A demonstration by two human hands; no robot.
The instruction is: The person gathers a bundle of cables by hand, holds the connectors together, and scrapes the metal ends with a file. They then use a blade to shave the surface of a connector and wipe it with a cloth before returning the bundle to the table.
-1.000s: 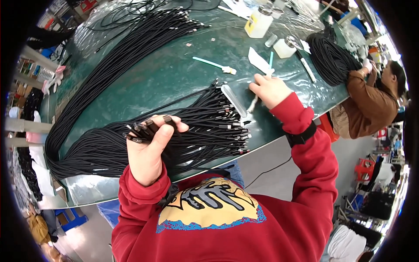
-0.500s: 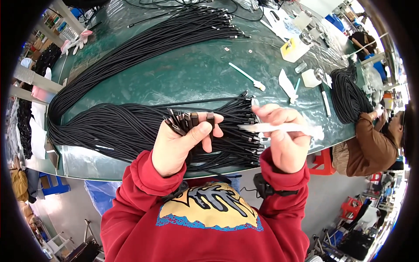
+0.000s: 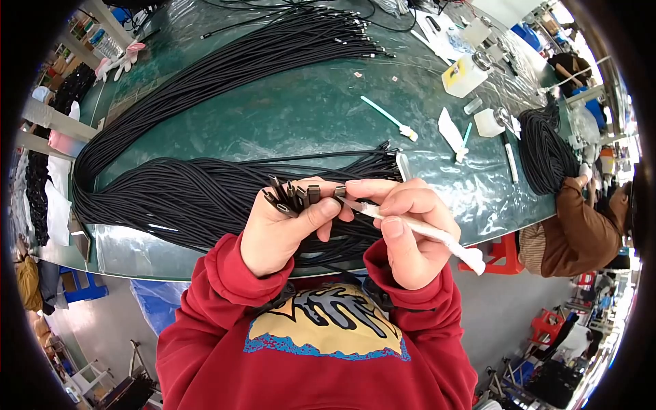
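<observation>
My left hand [image 3: 275,239] is closed around several black cable plugs [image 3: 292,199], their metal ends pointing up. One plug [image 3: 339,192] stands apart from the bunch, at the fingertips. In my right hand [image 3: 418,249] is a slim white-wrapped stick [image 3: 437,234], gripped like a pen. Its narrow pale tip reaches that separate plug; whether it touches is too small to tell. My right index finger comes close to the same plug. Below both hands lies a thick bundle of black cables [image 3: 184,198], its plug ends partly hidden by my right hand.
The cables loop left and back into another bundle [image 3: 273,58] across the green table [image 3: 273,116]. Sticks with white wrapped ends [image 3: 389,117], a yellow-labelled bottle [image 3: 466,75] and a smaller bottle [image 3: 488,121] stand or lie rightward. Beyond a coiled bundle [image 3: 543,154] sits a person in brown [image 3: 574,232].
My right hand has moved left and slightly down, bringing the stick's tip to the separate plug and tilting its back end downward. My left hand keeps its hold on the plugs, nearly still.
</observation>
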